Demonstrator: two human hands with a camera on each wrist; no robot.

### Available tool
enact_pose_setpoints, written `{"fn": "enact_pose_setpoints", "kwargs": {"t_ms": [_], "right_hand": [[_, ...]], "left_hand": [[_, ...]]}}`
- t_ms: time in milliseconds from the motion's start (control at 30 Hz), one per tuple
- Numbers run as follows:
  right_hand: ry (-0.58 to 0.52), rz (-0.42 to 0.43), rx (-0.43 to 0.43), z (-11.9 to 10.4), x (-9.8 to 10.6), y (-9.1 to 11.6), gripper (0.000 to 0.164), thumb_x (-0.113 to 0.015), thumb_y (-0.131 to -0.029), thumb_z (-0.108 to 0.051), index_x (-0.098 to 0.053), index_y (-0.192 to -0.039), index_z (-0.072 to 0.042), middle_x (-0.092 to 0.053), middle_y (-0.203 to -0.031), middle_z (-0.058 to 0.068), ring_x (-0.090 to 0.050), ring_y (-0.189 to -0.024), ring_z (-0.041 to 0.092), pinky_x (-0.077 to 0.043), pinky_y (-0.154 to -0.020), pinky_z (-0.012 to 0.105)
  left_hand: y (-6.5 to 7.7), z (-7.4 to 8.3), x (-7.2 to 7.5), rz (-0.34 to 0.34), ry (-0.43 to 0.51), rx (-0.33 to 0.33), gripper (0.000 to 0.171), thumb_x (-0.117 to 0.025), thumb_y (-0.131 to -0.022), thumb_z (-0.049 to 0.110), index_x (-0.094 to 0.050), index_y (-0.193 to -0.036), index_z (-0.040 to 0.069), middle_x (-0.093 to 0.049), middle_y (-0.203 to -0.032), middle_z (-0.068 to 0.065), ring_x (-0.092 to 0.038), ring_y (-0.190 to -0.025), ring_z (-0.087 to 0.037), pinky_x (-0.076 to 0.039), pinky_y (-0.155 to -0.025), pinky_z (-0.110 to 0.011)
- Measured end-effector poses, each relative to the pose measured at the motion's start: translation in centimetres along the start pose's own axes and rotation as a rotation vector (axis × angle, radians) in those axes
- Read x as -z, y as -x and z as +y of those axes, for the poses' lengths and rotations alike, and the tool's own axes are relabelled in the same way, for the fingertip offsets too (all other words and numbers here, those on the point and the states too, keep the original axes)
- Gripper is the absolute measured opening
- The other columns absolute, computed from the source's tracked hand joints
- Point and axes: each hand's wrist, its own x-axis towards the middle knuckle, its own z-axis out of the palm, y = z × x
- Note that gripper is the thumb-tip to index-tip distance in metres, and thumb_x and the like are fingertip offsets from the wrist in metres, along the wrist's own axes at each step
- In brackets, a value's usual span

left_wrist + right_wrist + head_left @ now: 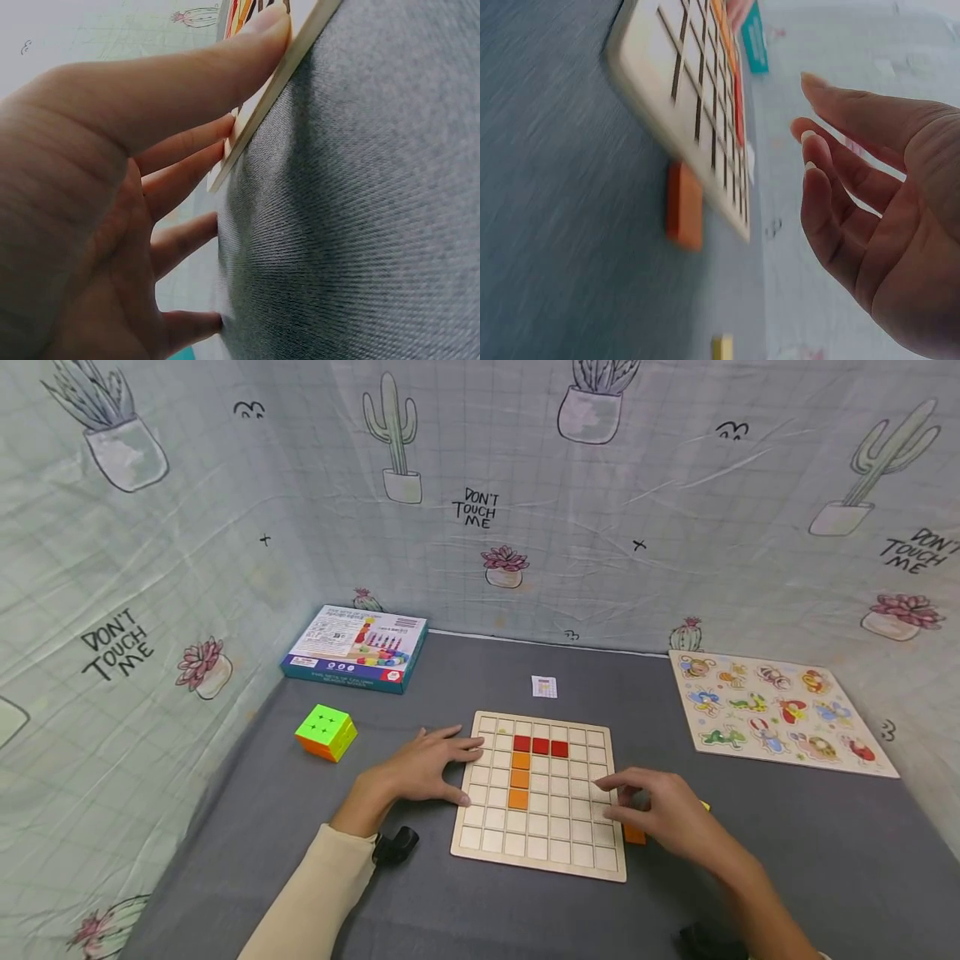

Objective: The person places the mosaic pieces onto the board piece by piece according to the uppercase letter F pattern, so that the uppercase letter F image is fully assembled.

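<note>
A light wooden grid board (540,866) lies on the grey cloth. Three red tiles (541,746) form a row near its far side, and three orange tiles (519,779) run down in a column below the leftmost red one. My left hand (423,767) spreads along the board's left edge, thumb and some fingertips resting on the rim. Over the board's right edge hovers my right hand (667,810), its fingers loosely bent with nothing between them. Beside that edge, partly covered by the hand in the head view, sits an orange block (685,206); a yellow piece (722,347) lies farther off.
A puzzle cube (326,732) stands left of the board, with a teal-sided game box (352,647) behind it. Beyond the board lies a small printed card (544,687). A board of insect pictures (783,714) occupies the back right, before a printed curtain (600,568).
</note>
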Motion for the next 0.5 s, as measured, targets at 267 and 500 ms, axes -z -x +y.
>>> {"fn": "enact_pose_setpoints", "kwargs": {"t_ms": [267, 500], "right_hand": [[0.012, -0.007, -0.057, 2.5, 0.7, 2.1, 0.035, -0.085, -0.082, -0.027, -0.075, -0.114, -0.017, -0.074, -0.105, -0.003, -0.06, -0.088, 0.002, -0.05, -0.062, 0.022], [0.096, -0.104, -0.088, 4.1, 0.1, 2.9, 0.052, -0.09, -0.074, -0.036, -0.071, -0.119, -0.018, -0.07, -0.115, -0.005, -0.059, -0.095, 0.006, -0.052, -0.076, 0.024]], "left_hand": [[-0.2, 0.0, -0.1, -0.001, -0.006, 0.009, 0.081, -0.083, -0.082, 0.046, -0.051, -0.151, 0.02, -0.04, -0.165, 0.004, -0.022, -0.16, -0.034, -0.011, -0.121, -0.077], [-0.2, -0.1, -0.2, 0.005, -0.016, 0.007, 0.081, -0.082, -0.082, 0.048, -0.051, -0.151, 0.02, -0.04, -0.165, 0.004, -0.022, -0.16, -0.033, -0.012, -0.121, -0.077]]}}
